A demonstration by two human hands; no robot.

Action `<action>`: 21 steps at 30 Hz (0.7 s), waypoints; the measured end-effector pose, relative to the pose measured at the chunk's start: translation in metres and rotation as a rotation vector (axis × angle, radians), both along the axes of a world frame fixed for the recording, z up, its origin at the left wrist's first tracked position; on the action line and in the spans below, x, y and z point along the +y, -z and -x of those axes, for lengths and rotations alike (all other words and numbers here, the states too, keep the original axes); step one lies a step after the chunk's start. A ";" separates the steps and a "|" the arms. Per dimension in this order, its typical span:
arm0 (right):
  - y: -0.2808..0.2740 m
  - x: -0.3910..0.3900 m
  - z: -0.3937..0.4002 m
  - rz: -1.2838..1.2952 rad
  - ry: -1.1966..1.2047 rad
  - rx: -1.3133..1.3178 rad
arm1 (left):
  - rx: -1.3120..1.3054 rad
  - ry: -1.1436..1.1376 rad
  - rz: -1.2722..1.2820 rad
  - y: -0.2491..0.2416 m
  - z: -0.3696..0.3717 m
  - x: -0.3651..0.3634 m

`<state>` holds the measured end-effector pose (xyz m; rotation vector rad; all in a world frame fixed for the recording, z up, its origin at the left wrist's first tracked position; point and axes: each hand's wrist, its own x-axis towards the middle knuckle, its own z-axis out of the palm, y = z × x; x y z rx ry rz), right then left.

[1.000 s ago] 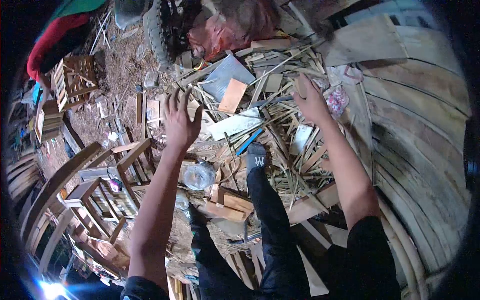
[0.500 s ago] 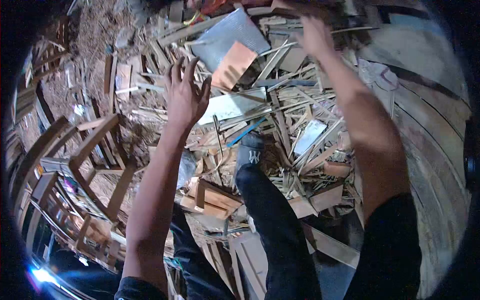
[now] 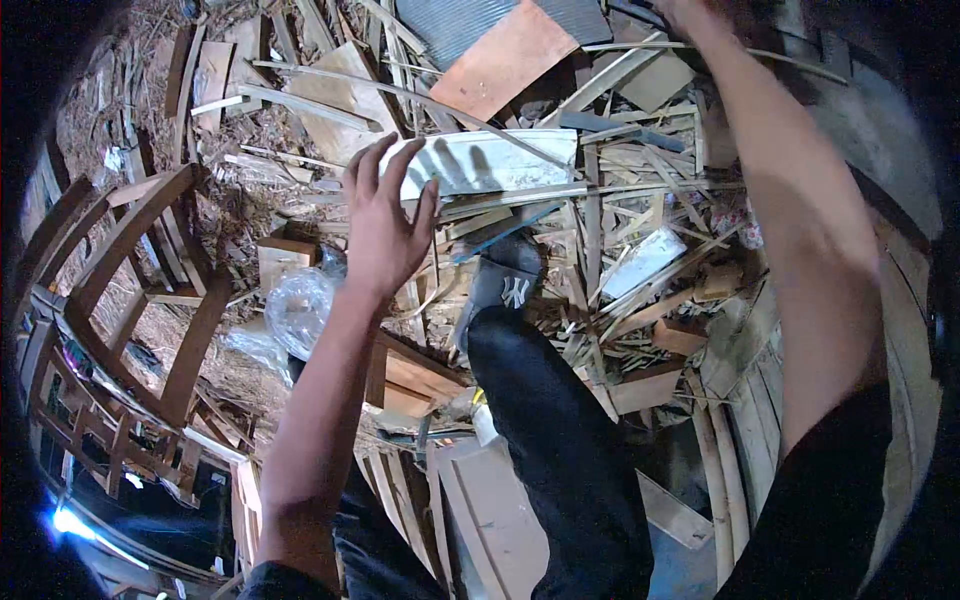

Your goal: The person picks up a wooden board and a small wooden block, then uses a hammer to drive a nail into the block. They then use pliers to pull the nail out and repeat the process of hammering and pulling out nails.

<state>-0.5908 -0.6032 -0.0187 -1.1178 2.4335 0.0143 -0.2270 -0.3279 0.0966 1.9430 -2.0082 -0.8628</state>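
Observation:
My left hand point(image 3: 388, 222) hangs open over the wood scraps, fingers spread and holding nothing. Its fingertips overlap the near end of a white board point(image 3: 500, 165), on which the shadow of the fingers falls. At the top edge, my right hand point(image 3: 690, 14) is partly cut off, beside a dark strip point(image 3: 636, 12); its fingers hardly show, so I cannot tell whether it grips that strip. Between the hands lie an orange-brown panel point(image 3: 508, 58) and a grey ribbed sheet point(image 3: 455, 25) under it. A long thin strip point(image 3: 460, 112) crosses the white board.
My foot in a grey slipper point(image 3: 503, 285) stands among splintered scraps, next to a blue strip point(image 3: 505, 235). Clear plastic wrap point(image 3: 300, 312) lies left of my leg. Wooden frames point(image 3: 130, 260) stand at the left. A small white block point(image 3: 645, 262) rests on the scraps at right.
The view has shifted forward, so the panel and ribbed sheet sit higher in it. My right hand is now at the top edge. My left hand, still open, is over the white board.

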 end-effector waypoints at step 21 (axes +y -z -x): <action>-0.299 0.167 0.011 0.428 0.193 -1.180 | 0.703 -0.019 -0.544 -0.186 0.081 -0.118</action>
